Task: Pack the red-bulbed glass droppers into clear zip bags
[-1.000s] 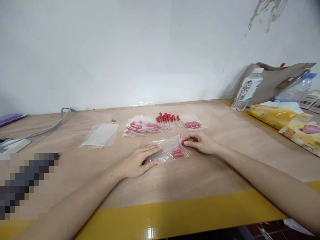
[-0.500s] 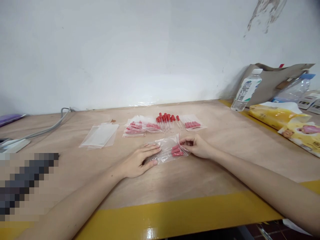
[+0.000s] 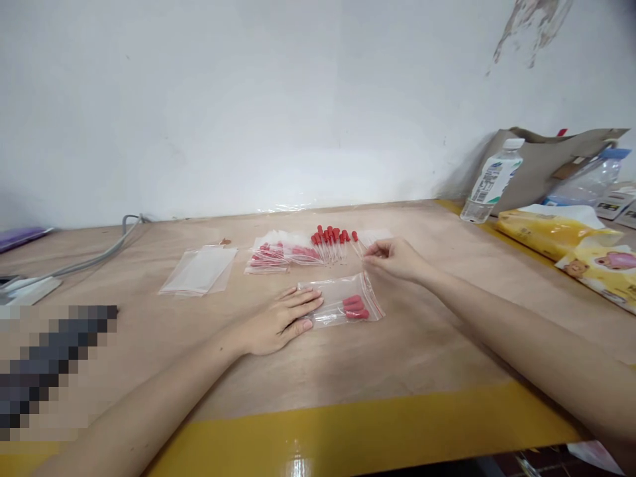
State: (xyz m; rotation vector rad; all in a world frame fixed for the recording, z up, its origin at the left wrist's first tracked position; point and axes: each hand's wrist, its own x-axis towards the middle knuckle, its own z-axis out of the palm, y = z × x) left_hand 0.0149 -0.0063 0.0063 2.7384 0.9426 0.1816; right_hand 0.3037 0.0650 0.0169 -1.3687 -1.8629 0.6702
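Observation:
My left hand (image 3: 283,321) lies flat, fingers spread, on the left end of a clear zip bag (image 3: 332,317). Inside that bag are red-bulbed droppers (image 3: 354,306), their bulbs toward the zip edge at the right. My right hand (image 3: 390,258) is just beyond the zip edge, thumb and forefinger pinched at the lower end of a single dropper (image 3: 356,240). Beside it lies a group of loose droppers (image 3: 328,238) with red bulbs pointing away from me. My right hand covers most of another bag (image 3: 378,234) behind it.
Filled bags (image 3: 278,255) lie left of the loose droppers. A stack of flat clear bags (image 3: 199,270) sits farther left, near a grey cable (image 3: 106,252). At the right stand a water bottle (image 3: 491,180), a yellow tissue pack (image 3: 551,225) and a grey-brown bag (image 3: 539,159).
My right hand has let go of the bag's zip edge and moved away from me to the single dropper. The bag now lies flatter. My left hand stays on it.

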